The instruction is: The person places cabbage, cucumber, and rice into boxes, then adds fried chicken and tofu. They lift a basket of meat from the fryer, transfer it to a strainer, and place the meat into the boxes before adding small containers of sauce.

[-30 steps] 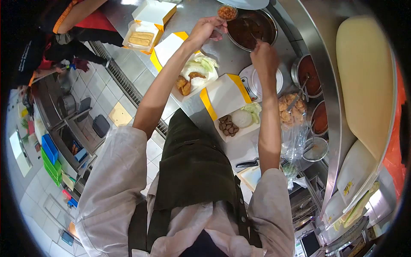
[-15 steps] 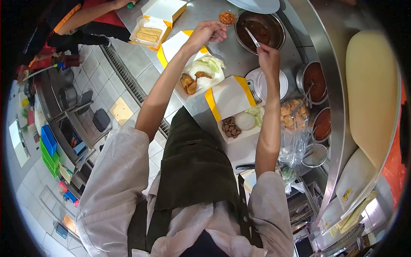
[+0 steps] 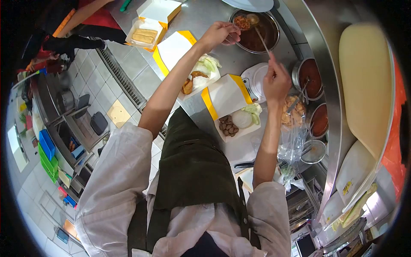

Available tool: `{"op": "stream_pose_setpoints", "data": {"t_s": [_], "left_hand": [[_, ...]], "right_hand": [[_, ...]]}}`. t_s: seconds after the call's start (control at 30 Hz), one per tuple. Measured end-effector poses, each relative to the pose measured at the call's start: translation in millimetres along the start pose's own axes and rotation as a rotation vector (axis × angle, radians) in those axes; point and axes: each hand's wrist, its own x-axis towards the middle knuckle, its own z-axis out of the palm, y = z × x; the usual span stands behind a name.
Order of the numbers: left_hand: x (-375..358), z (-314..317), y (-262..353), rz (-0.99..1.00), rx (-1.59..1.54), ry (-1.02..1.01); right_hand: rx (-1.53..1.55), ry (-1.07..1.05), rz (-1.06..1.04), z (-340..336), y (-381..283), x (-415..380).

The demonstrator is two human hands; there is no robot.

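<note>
My left hand [image 3: 221,34] pinches a small clear cup of chunky red-orange sauce [image 3: 242,22] over the left rim of a steel bowl. In my right hand [image 3: 277,80] is the handle of a spoon [image 3: 262,40], whose head is up beside the cup. Dark red sauce [image 3: 252,41] lies in the bowl [image 3: 278,38]. Below my left hand stands an open box with fried chicken [image 3: 198,75] and lettuce. Nearer to me, another open box holds brown meat pieces [image 3: 228,127], rice [image 3: 242,119] and lettuce.
A box with yellow rolls [image 3: 144,36] stands at the upper left, near another person's arm [image 3: 85,17]. A white scale [image 3: 256,81] is below the bowl. Pots of red sauce [image 3: 311,79] and a bag of fried pieces [image 3: 293,112] are on the right.
My left hand and the cup have moved right, over the bowl's rim. The spoon has risen from the bowl's sauce to the cup, and my right hand has moved down and right.
</note>
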Motion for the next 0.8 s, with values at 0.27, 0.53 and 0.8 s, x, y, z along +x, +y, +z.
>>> {"op": "stream_pose_setpoints", "data": {"t_s": [0.27,0.53,0.8], "left_hand": [[0.1,17.5,4.6,0.009,0.004,-0.027],[-10.0,7.4,3.7,0.029,0.053,-0.091],[-62.1,9.8,-0.2,-0.053,0.227,-0.511]], "right_hand": [[-0.099,-0.003,0.039,-9.3,2.8,-7.4],[0.332,0.093,0.270,30.2,36.7,10.8],[0.344,-0.130,-0.177,-24.2,-23.8,11.4]]}}
